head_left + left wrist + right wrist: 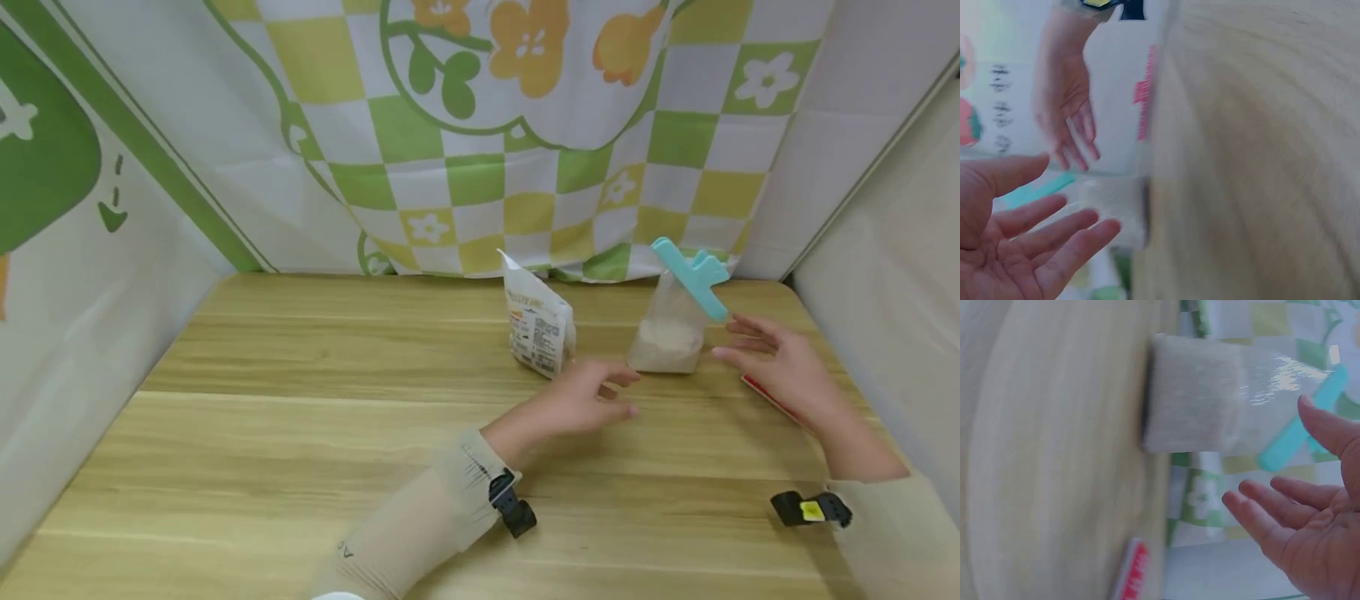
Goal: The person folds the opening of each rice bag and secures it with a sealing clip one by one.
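A clear bag of pale grains [670, 333] stands upright at the back right of the table, with a turquoise clip [692, 279] slanting across its top. Just right of the bag is the right hand [787, 367], fingers spread, holding nothing; in the right wrist view the thumb of that hand [1310, 519] overlaps the clip [1304, 422], and contact cannot be told. The left hand [577, 400] reaches toward the bag from the front left, palm turned to it and empty. Behind the left hand stands a white printed pouch [536, 321].
A red and white flat item [772, 398] lies on the wooden table [300, 433], partly under the right hand in the head view. A checkered cloth [472, 179] hangs along the back edge, and white fabric walls [892, 250] stand at the sides.
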### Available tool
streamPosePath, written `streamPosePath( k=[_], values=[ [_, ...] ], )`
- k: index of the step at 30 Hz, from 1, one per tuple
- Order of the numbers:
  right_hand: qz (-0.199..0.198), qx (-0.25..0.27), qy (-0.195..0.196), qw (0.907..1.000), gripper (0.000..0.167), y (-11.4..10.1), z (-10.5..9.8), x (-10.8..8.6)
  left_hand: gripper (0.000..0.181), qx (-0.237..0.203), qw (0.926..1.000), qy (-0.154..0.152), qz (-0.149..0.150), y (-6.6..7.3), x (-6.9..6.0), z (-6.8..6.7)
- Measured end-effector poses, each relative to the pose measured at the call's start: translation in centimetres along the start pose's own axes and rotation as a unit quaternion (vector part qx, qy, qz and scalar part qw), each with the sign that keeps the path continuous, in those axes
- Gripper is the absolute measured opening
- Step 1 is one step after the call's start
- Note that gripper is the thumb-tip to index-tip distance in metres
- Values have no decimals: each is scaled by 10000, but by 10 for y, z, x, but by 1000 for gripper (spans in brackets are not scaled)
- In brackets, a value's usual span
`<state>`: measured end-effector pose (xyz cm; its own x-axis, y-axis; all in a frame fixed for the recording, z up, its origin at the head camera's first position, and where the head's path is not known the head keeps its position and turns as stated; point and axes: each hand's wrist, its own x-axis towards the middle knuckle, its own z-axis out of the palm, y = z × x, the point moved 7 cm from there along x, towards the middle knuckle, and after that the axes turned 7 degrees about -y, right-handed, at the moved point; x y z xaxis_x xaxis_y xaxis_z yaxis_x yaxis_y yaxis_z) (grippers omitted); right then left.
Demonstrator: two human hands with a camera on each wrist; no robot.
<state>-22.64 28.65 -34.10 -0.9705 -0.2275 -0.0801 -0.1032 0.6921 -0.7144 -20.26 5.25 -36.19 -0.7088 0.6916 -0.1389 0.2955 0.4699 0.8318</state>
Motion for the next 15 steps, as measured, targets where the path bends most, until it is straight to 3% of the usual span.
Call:
streamPosePath(
  k=[7,12,15],
  values=[
    [-177,-206,640,9976,73,-24,-12,-15,43,-395,9973,-242,564,6,-49,-37],
    [-245,30,915,9955,67,-43,-10,-22,42,-349,9975,-136,606,3,-82,-68],
    [-353,82,1070,9936,62,-55,-6,-24,42,-226,9984,1,517,-4,-95,-85]
  ],
)
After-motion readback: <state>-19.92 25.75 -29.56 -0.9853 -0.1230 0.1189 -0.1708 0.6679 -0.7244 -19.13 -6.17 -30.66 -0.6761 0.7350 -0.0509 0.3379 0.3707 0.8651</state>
